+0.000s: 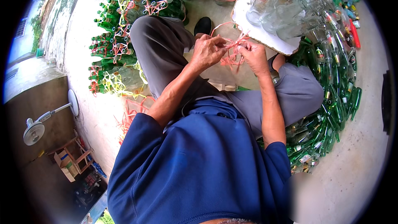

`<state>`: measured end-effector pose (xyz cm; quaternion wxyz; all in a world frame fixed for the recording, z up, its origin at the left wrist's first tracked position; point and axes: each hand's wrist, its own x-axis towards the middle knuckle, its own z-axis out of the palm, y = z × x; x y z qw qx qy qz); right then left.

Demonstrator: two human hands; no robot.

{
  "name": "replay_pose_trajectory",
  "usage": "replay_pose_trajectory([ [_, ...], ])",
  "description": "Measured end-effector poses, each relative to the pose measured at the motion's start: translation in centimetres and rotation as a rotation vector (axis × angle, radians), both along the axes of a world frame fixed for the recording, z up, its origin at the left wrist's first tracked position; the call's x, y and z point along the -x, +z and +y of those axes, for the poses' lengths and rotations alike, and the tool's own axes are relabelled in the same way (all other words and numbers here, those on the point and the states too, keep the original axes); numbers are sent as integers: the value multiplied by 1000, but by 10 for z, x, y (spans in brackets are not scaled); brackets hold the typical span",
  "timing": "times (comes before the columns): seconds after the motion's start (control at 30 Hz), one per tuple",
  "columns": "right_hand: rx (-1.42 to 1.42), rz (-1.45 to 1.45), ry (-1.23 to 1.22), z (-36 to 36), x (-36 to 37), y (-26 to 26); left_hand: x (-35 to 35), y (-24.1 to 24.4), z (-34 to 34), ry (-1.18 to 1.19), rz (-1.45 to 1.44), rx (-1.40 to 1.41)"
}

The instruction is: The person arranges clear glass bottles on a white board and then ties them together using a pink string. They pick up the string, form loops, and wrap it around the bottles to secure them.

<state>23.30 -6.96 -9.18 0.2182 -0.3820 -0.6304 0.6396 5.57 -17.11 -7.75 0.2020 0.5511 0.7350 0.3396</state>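
Note:
Between my knees, both hands hold a tangle of pink plastic twine (233,44). My left hand (207,49) pinches strands between thumb and fingers. Close by on the other side, my right hand (255,56) grips the twine near a bunched knot. A loop of it rises above the fingers, and loose strands hang below over the concrete floor. Clear glass bottles (289,9) lie piled on a white board (244,14) just beyond my right hand. Past my left knee stand green glass bottles (105,42) bound in bundles with pink twine.
Loose green bottles (329,112) heap along my right side, with a red object (354,33) at the heap's edge. Yellow twine (115,82) binds clear bottles at left; more pink twine (132,113) lies behind them. A pedestal fan (34,133) and a wooden frame (81,155) stand far left.

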Motion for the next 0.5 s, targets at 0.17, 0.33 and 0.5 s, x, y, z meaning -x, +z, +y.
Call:
replay_pose_trajectory([
  [0.17, 6, 32, 70, -8, 5, -7, -1, -8, 2, -51, -317, 23],
  [0.33, 29, 91, 63, -13, 8, -1, -6, 3, 3, -48, -563, 156],
  [0.5, 124, 78, 137, -9, 3, -2, -3, -4, 2, -7, -562, 143],
])
